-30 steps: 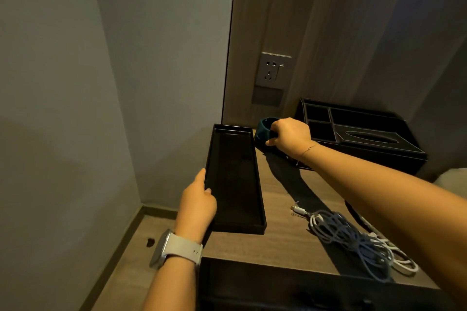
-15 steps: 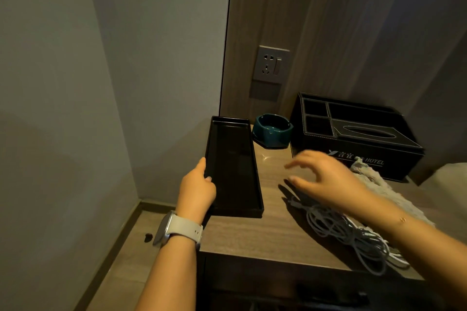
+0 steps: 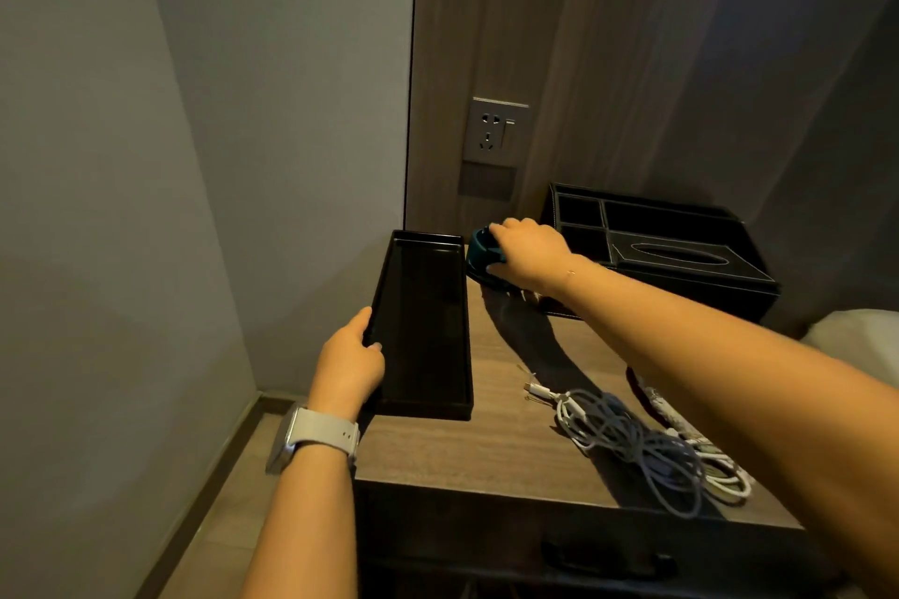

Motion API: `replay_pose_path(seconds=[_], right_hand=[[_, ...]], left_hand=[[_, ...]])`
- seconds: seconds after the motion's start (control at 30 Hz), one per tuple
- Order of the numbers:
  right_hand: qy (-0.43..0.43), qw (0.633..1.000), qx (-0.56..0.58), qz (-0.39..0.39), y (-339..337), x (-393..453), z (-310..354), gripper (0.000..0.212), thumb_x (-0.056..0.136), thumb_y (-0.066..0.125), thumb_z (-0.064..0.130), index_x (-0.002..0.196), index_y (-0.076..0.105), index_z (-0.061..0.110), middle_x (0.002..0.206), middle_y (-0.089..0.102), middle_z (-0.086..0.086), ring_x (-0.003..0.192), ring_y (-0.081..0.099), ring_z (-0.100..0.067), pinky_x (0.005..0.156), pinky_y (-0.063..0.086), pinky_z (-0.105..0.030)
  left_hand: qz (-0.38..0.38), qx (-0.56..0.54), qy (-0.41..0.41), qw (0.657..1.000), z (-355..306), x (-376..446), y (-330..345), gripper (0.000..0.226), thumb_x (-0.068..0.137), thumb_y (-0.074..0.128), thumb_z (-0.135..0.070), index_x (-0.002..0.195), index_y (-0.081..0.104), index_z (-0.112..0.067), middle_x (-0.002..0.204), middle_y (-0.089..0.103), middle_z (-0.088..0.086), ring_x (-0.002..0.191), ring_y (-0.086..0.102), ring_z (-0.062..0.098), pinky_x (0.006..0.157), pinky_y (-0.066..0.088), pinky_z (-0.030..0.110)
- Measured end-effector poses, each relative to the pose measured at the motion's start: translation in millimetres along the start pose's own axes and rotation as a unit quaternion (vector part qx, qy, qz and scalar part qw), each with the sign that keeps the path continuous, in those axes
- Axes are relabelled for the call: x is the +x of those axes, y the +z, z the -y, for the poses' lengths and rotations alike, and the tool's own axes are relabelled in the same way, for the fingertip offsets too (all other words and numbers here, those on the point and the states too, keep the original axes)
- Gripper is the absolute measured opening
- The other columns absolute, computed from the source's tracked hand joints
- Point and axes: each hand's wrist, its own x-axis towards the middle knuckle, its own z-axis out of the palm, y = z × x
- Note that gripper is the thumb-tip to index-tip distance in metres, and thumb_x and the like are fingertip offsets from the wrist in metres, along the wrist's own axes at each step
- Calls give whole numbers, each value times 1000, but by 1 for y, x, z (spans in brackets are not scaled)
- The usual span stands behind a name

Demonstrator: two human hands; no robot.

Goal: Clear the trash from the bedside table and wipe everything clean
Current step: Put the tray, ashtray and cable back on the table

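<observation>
Hands gripping glossy tray point(image 3: 428, 321), round ashtray point(image 3: 481, 253)

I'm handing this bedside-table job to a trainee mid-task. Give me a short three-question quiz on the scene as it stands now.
1. True or false: the right hand grips the dark teal round ashtray.
2. What does the left hand hold?
A. long black rectangular tray
B. tangle of white and grey charging cables
C. black leather tissue-box organiser
3. Fill in: the cables lie on the wooden bedside table near its ____ edge.

Key: 1 true; 2 A; 3 front.
</observation>
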Motion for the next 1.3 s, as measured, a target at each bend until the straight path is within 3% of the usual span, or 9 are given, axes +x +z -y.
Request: replay_pose_path(seconds=[0.13,0.33,0.47,0.63,0.77,0.93,1.07,1.17,1.3], right_hand=[[-24,994,-60,93,9,30,-10,43,89,61,46,119,59,15,110,64,-7,99,61,-27,78,49,-37],[-72,991,-85,72,12,25,-33,37,89,61,44,117,61,19,106,65,-5,89,60,-22,65,44,-29],[-84,991,-87,50,16,20,-48,33,89,61,46,111,63,22,102,67,-2,79,56,-18,67,45,-28],[-107,991,-73,-12,21,10,-54,43,88,64,41,126,59,22,117,63,-1,101,59,-21,80,42,-31],[-33,987,128,-87,12,-24,-53,50,89,65,32,135,51,22,128,57,1,116,51,-16,94,44,-30],[38,924,327,-197,4,-94,-62,40,92,61,25,132,56,22,132,54,6,123,47,-8,103,40,-29],[129,852,414,-294,12,-156,-103,31,91,61,14,122,62,18,126,56,2,116,53,-10,90,43,-19],[259,791,426,-354,25,-189,-155,38,91,62,17,129,56,19,133,47,-4,120,52,-21,95,46,-30],[374,708,560,-212,45,-197,-208,72,89,59,51,149,25,32,156,22,-2,137,34,-28,106,39,-49]], left_hand=[[5,-6,14,1000,7,10,-3,56,98,42,0,148,34,-25,149,41,4,137,39,25,107,41,40],[18,6,24,1000,4,15,7,59,99,42,-2,152,25,-23,153,35,5,139,35,25,107,36,36],[16,24,30,999,0,10,16,61,99,41,0,153,22,-22,153,34,8,138,36,24,107,35,32],[27,36,33,998,-2,11,18,62,99,39,-1,153,18,-23,152,35,9,135,40,24,103,38,31],[37,45,39,998,0,14,14,60,101,39,-7,153,15,-26,156,28,10,138,35,27,105,36,32],[6,71,56,996,-5,3,12,59,101,40,-10,154,15,-22,155,29,10,134,40,28,100,38,32],[-107,102,145,978,-37,-12,27,43,98,46,-12,141,44,-16,146,43,6,131,44,26,106,39,41],[-81,127,220,964,-80,-25,56,38,97,48,-12,134,52,-17,139,49,2,126,48,20,100,40,31],[30,143,281,949,-138,-23,107,44,97,51,-17,140,45,-18,142,47,2,130,46,18,105,37,30]])
